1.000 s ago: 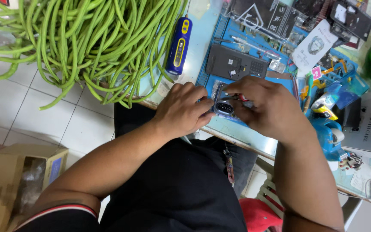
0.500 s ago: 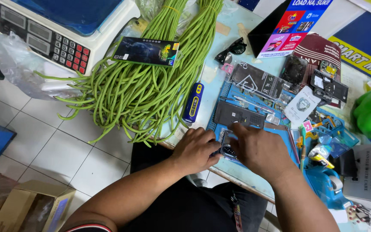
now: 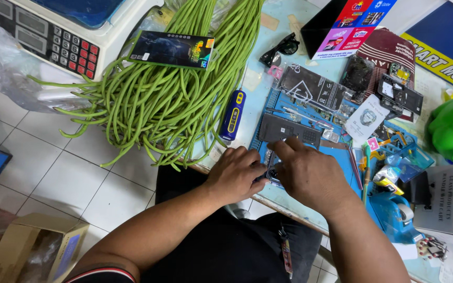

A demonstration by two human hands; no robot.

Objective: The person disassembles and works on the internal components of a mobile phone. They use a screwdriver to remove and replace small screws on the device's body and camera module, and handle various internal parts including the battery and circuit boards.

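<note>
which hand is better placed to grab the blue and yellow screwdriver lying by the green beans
Probably the left hand. The blue and yellow screwdriver lies just above it on the table, on that side. The right hand sits further off and covers the small device both hands pinch.

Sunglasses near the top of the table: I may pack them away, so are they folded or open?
Folded: the black sunglasses lie flat on the table with their arms tucked behind the lenses.

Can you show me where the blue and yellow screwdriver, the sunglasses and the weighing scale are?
blue and yellow screwdriver (image 3: 233,115): head view, middle of its handle.
sunglasses (image 3: 280,49): head view, on the dark frame.
weighing scale (image 3: 48,36): head view, on its keypad face.
</note>
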